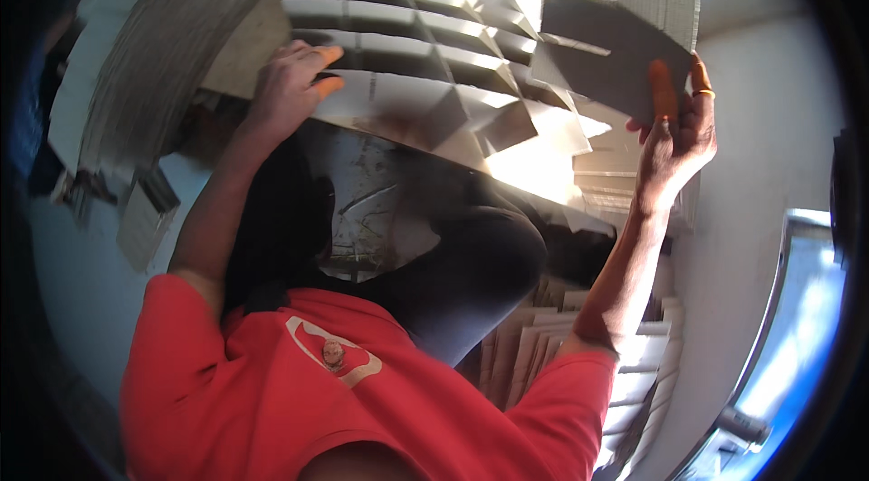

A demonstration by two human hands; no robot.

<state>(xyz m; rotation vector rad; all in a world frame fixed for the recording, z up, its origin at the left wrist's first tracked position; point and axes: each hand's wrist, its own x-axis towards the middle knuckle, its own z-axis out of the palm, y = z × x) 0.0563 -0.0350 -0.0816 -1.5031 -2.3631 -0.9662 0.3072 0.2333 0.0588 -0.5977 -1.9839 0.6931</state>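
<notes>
A lattice of interlocked cardboard strips point(416, 87) lies in front of me, with long strips crossed by slanting ones. My left hand point(288, 92) is at its near left end, thumb and forefinger apart and capped in orange finger covers. Whether those fingertips touch a strip is hard to see. On the right, my right hand point(679, 133) grips the lower right edge of a slotted cardboard sheet point(625, 24) between orange-covered thumb and fingers. The sheet stands tilted beside the lattice's right end, its slots facing left. A ring shows on one finger.
A tall stack of cardboard sheets point(163, 47) rises at the left. More cardboard pieces point(543, 345) stand by my right elbow. My bent knee point(489, 255) is below the lattice. A pale wall point(751, 119) and a blue-lit opening point(797, 300) are at the right.
</notes>
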